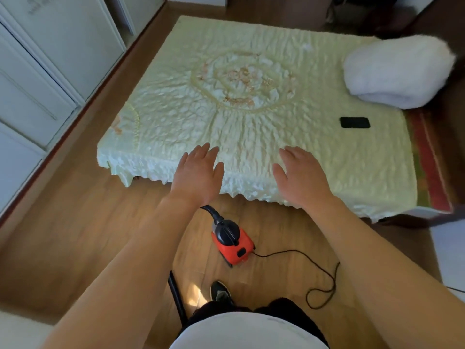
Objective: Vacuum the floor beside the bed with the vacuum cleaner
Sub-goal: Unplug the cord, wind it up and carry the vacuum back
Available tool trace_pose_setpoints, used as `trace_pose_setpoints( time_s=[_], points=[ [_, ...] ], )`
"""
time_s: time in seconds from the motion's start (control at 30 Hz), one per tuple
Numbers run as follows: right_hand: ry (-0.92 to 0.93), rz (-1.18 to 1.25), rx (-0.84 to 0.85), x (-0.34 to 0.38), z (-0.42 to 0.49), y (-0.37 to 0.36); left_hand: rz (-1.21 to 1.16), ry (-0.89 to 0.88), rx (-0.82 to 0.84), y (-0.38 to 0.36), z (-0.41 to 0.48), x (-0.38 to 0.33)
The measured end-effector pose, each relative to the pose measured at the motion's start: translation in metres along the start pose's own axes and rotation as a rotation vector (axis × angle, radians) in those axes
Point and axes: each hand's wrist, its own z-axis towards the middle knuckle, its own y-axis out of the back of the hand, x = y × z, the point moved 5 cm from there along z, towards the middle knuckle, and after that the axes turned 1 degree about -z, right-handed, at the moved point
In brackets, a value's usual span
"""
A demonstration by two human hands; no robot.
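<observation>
Vacuum cleaner [232, 244], red body with a black top, standing on the wooden floor [88, 222] just beside the near edge of the bed [176, 96], about midway along that edge. A black hose [214, 214] rises from its front and passes out of sight behind the left wrist. A thin black cord [324, 270] leaves its rear, runs across the floor to the right and ends in a loose loop.

Left hand [197, 175] and right hand [300, 175] are both stretched forward over the near edge of the bed, palms down, fingers straight and slightly spread. Neither has hold of anything. Whether they touch the bedspread cannot be told. The vacuum cleaner lies below and between the two forearms, apart from both hands.

On the bed, a black phone [354, 122] lies flat near the right edge, and a rolled white blanket [395, 71] sits at the far right corner. A white wardrobe [50, 59] stands along the floor to the left of the bed. A black shoe [221, 293] shows on the floor near the lower edge of the view, with a black tube [176, 295] just to its left.
</observation>
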Motion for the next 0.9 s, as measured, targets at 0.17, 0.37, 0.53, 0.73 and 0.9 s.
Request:
trace_pose_setpoints(
  time_s=[0.17,0.37,0.53,0.73,0.9],
  points=[
    [-0.092,0.000,0.002,-0.061,-0.034,0.014,-0.024,-0.067,0.034,-0.023,0.007,-0.061],
    [-0.202,0.037,-0.032,-0.130,-0.081,0.036,-0.015,-0.166,0.078,-0.052,0.010,-0.140],
    [-0.294,0.062,-0.036,-0.190,-0.123,0.049,0.010,-0.260,0.101,-0.077,0.005,-0.206],
    [-0.417,0.026,-0.064,-0.255,-0.177,0.066,0.016,-0.374,0.131,-0.106,-0.005,-0.279],
    [-0.511,0.016,-0.139,-0.291,-0.214,0.078,0.026,-0.456,0.182,-0.129,-0.010,-0.326]
  ],
)
